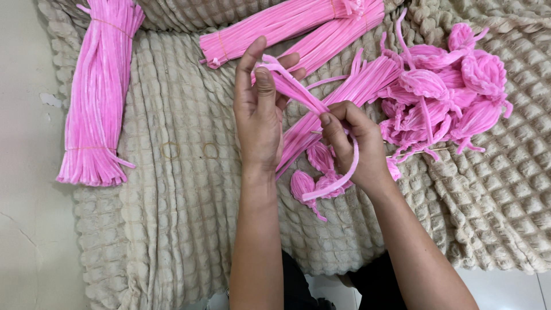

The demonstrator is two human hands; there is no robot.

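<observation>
Bundle [96, 95]: tied pink pipe cleaners lie far left on the blanket [183, 172], away from your work.
Left hand [258, 112]: you pinch one end of a pipe cleaner [298, 95] upright, keeping it taut.
Right hand [353, 143]: you grip its lower part, which loops under your palm.
Pile [447, 97]: shaped pink loops sit right, apart from the straight stock.

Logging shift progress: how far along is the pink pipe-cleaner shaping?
Done: a pile of looped pieces lies at right, with a few more under the hands. In hand: the left hand and right hand bend one pink stem. Left: a tied bundle at far left, more bundles at top, and loose stems.
</observation>
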